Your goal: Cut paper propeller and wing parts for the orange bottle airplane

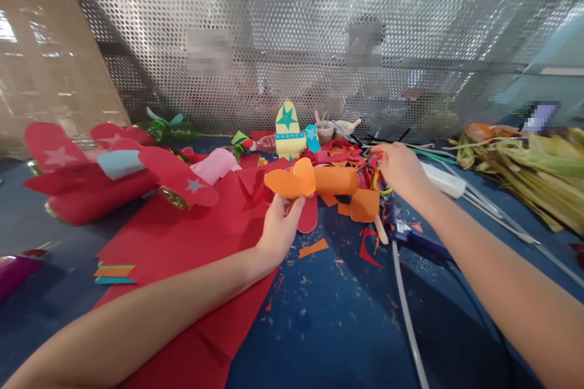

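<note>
My left hand (279,225) is closed round an orange paper-covered craft piece (314,181), holding it up over the blue table (347,322). My right hand (398,167) reaches further back into a pile of red and orange paper scraps (347,155), with its fingers curled down among them; what they grip is hidden. A yellow ring (379,185) lies just left of that hand. A glue gun (401,228) rests on the table beneath my right wrist, its white cord (408,316) running toward me.
A large red paper sheet (182,243) covers the left of the table. A red paper plane (104,173) stands at far left, a yellow plane with a teal star (287,127) at the back. Dried leaves (538,176) lie right. Perforated metal screen (292,30) behind.
</note>
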The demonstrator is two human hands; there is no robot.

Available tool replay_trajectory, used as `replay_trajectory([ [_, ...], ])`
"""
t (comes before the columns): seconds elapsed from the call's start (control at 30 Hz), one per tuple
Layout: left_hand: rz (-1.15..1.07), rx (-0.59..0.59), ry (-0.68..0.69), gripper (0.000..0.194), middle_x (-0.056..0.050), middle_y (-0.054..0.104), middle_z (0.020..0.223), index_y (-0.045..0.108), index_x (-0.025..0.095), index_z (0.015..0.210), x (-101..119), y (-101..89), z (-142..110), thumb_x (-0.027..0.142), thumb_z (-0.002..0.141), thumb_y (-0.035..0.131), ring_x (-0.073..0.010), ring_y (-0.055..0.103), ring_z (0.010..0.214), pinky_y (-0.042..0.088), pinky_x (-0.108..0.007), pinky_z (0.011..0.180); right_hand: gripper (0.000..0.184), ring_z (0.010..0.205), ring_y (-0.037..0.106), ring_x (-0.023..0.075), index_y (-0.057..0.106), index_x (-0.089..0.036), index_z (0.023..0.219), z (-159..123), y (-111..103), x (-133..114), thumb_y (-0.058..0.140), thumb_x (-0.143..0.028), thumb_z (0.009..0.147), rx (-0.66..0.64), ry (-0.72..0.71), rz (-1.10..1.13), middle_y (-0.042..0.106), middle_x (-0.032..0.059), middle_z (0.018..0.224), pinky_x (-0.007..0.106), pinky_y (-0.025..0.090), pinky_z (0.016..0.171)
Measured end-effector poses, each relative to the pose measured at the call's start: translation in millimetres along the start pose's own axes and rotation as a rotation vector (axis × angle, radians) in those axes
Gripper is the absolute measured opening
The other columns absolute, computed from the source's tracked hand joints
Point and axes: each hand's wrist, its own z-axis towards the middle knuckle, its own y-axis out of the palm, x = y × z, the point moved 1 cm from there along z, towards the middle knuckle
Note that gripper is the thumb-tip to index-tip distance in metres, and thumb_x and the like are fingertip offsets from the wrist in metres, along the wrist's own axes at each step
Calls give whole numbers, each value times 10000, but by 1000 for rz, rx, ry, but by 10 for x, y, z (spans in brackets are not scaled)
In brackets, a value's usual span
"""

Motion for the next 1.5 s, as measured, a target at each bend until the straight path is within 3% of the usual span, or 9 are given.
replay_trajectory([
  [0.17, -16, 9, 2, 215, -98, 702, 1073, 570, 183, 1002, -22, 0, 10, 292, 817, 581, -217, 638, 1039, 433, -359, 977, 250, 938, 644, 198, 610, -167, 1127, 145, 170, 72, 572, -331, 942, -101, -14, -24, 642, 67, 1128, 410, 532, 820],
  [0.37, -18, 12, -6, 184, -99, 713, 1037, 578, 183, 970, 2, 1, -4, 277, 812, 582, -221, 645, 1021, 425, -370, 989, 259, 930, 682, 273, 644, -93, 1131, -59, -147, -113, 512, -170, 922, -65, 2, -50, 672, 187, 1147, 385, 513, 815],
  [0.53, -21, 26, -31, 195, -96, 706, 1086, 574, 188, 993, 22, 14, -11, 270, 816, 581, -216, 640, 1050, 427, -355, 986, 289, 610, 700, 186, 724, -206, 816, -483, -264, -549, 502, -331, 952, -217, -208, 26, 739, 10, 683, 273, 536, 587],
  [0.6, -22, 15, -25, 199, -98, 706, 1089, 574, 181, 990, 24, 16, -13, 277, 815, 581, -214, 642, 1049, 431, -350, 982, 148, 732, 717, 160, 740, -242, 871, -638, -128, -702, 595, -239, 901, -328, -371, 49, 763, -23, 822, 233, 555, 694],
  [0.7, -10, 17, -20, 202, -91, 711, 1068, 572, 179, 985, 18, 10, -16, 282, 811, 590, -214, 651, 1020, 443, -352, 966, 348, 1125, 614, 265, 601, -126, 1262, -770, 120, -800, 547, -192, 925, -322, -450, -6, 637, 127, 1265, 380, 502, 947],
  [1.03, -18, 12, 6, 187, -79, 720, 1019, 565, 194, 986, -10, 13, -2, 269, 816, 578, -209, 641, 1013, 438, -354, 964, 359, 1020, 636, 348, 695, -62, 1041, -725, 133, -491, 485, -342, 962, -217, -314, -301, 718, 190, 1034, 499, 484, 899],
  [1.2, -25, 10, -6, 184, -90, 714, 1038, 588, 181, 975, -7, 11, 0, 268, 813, 579, -208, 643, 1016, 440, -347, 971, 422, 1137, 544, 404, 700, -1, 998, -787, 38, -619, 478, -358, 955, -146, -278, -345, 670, 270, 1080, 531, 435, 948],
  [1.37, -26, 12, -19, 159, -76, 715, 989, 603, 179, 938, -17, 8, 1, 279, 816, 583, -206, 653, 985, 455, -359, 964, 281, 981, 618, 316, 697, -147, 1056, -1145, 1, -929, 538, -337, 925, -188, -446, -221, 703, 132, 952, 442, 534, 799],
  [1.5, -25, 2, -30, 190, -95, 710, 1008, 590, 165, 956, -19, 6, -11, 294, 817, 584, -217, 652, 995, 465, -382, 956, 335, 1095, 591, 276, 589, -254, 1263, -1352, 31, -954, 503, -345, 953, -252, -599, 51, 663, 66, 1181, 473, 509, 898],
])
